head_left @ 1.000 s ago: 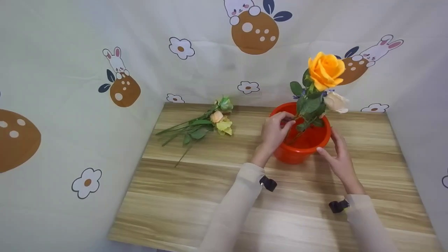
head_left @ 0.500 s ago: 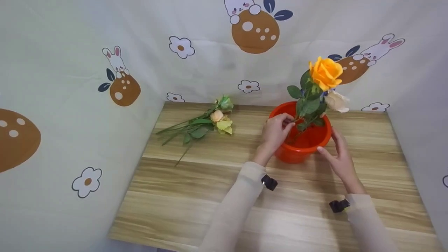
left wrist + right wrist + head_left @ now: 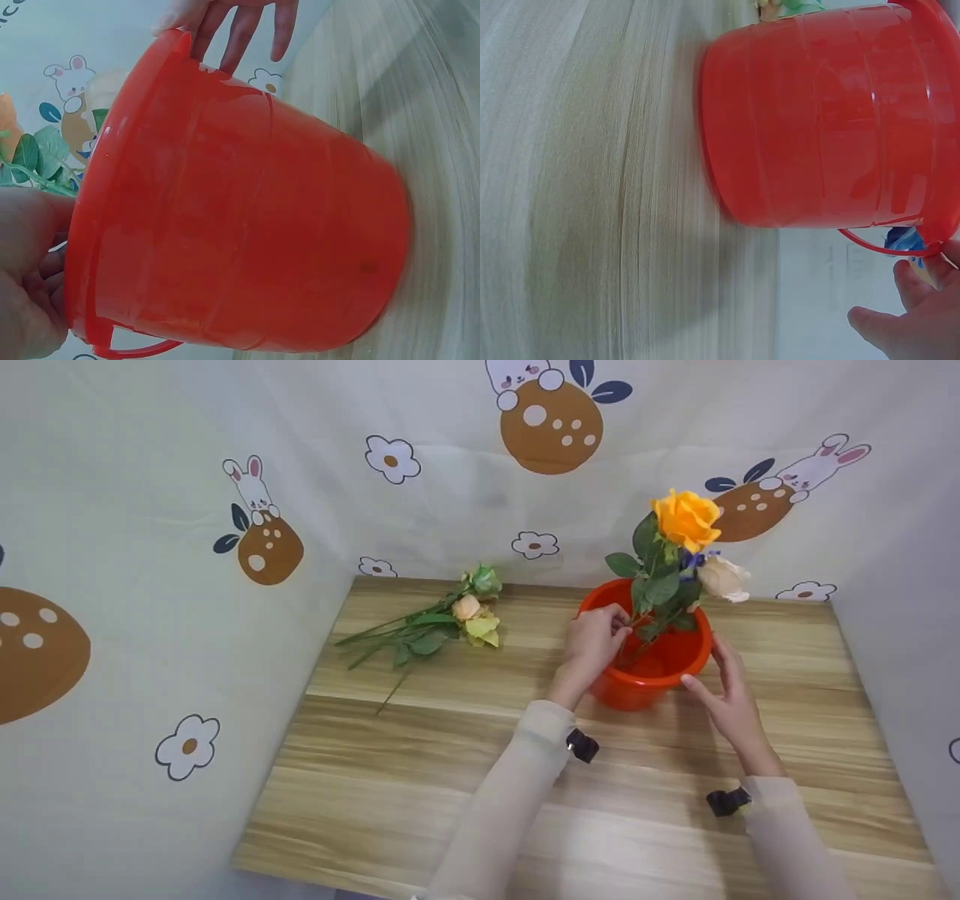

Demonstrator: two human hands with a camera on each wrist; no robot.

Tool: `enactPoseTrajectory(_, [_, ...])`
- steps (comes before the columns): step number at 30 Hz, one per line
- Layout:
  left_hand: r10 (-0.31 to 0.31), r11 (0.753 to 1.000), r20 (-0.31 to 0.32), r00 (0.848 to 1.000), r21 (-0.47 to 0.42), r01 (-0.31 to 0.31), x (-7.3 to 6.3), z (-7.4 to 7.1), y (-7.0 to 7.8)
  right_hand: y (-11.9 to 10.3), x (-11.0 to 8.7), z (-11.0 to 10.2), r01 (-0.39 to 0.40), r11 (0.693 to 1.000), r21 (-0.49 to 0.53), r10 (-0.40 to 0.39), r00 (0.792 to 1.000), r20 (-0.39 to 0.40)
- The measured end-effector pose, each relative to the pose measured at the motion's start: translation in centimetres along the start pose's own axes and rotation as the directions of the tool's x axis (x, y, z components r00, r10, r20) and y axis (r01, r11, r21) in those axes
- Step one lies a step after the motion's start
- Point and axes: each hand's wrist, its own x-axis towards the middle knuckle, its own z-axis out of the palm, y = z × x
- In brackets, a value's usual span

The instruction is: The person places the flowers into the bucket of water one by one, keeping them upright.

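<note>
An orange-red bucket (image 3: 628, 694) stands upright on the table, its handle (image 3: 142, 351) hanging at the side. Inside it, my left hand (image 3: 591, 641) pinches the green stem of a yellow-orange rose (image 3: 686, 520) over the left part of the rim. The rose leans slightly right, above the bucket. A cream rose (image 3: 724, 577) and some small purple flowers (image 3: 691, 561) also stick out of it. My right hand (image 3: 727, 701) rests with fairly straight fingers against the right side of the rim (image 3: 937, 150). The lower stem ends are partly hidden by my left hand.
Left of the bucket lie several artificial flowers: a green one (image 3: 484, 581), a peach one (image 3: 466, 607) and a yellow one (image 3: 481, 630), their stems pointing left. Pale printed cloth (image 3: 450, 510) walls enclose the wooden table (image 3: 390, 780) at the back and sides.
The yellow-orange rose has sunk lower and tilted left as my left hand shifted slightly right at the bucket. My right hand has stayed at the rim.
</note>
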Motion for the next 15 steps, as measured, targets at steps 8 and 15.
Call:
enactPoseTrajectory(8, [-0.028,0.999,0.031,0.999,0.024,0.027,0.1,0.1,0.2,0.1,0.0,-0.1,-0.026,1.000,-0.016,0.026,1.000,0.003])
enactPoseTrajectory(15, [-0.012,1.000,0.018,1.000,-0.006,0.012,0.1,0.2,0.0,-1.8,-0.4,0.0,-0.004,1.000,0.015,0.004,1.000,0.001])
